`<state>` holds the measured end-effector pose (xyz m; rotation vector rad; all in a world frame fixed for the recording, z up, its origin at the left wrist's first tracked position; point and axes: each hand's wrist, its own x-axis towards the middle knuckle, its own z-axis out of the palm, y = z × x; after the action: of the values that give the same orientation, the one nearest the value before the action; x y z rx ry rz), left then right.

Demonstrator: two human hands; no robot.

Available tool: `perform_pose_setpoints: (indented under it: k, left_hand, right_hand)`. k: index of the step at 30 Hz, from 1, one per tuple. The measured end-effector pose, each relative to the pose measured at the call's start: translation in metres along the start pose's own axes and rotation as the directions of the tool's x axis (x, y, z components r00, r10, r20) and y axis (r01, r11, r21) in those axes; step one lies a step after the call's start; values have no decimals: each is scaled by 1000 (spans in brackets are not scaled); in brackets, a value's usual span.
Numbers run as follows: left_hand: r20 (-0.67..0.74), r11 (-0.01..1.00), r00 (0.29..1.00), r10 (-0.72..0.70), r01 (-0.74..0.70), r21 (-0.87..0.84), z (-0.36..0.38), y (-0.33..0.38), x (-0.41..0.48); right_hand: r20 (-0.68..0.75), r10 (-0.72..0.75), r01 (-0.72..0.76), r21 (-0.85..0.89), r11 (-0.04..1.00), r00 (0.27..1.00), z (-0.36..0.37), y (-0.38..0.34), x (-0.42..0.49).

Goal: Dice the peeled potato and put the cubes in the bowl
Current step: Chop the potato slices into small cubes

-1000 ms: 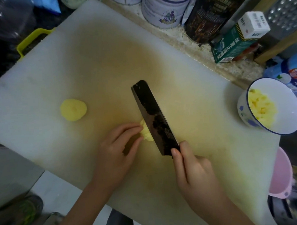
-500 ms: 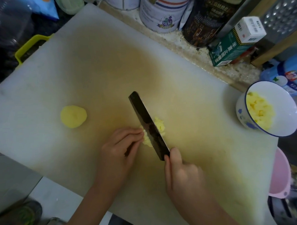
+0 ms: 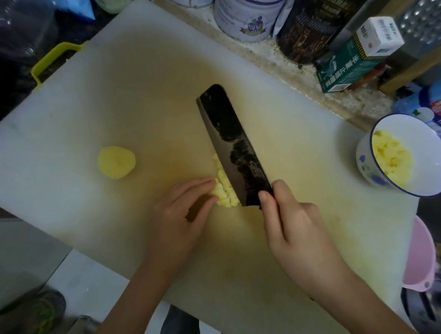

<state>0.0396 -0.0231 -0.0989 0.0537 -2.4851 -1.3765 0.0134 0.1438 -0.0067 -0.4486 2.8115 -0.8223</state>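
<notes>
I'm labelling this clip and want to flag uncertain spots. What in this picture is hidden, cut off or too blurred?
Head view:
- Handle of the knife: hidden inside the right hand.
- Potato cubes: part of the pile lies under the blade, so no count.
- White tin at the back: top cut off by the upper edge.
- Pink container: partly behind the cutting board; contents unseen.

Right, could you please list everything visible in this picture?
cutting board: one, white, stained yellow
cleaver: one, dark, against the cubes
potato cubes: one pile, yellow, mid-board
potato piece: one, yellow, board left
bowl: one, white with blue rim, right, holding more cubes
pink tub: one, lower right
white tin: one, behind board
dark tin: one, behind board
green box: one, behind board, right
left hand: touches the cubes
right hand: grips the cleaver
</notes>
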Motion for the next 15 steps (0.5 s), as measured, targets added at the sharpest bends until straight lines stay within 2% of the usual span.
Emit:
perform_pose_setpoints:
  k: [6,15]
  left_hand:
    - [-61,999,998,-11,14,44,-2,-1,-2]
    - [-10,995,1000,17,-16,94,0,-3,-1]
  right_hand:
    - [30,-6,9,-96,995,1000,12,6,-17]
    - [6,11,-10,-184,983,1000,21,8,-21]
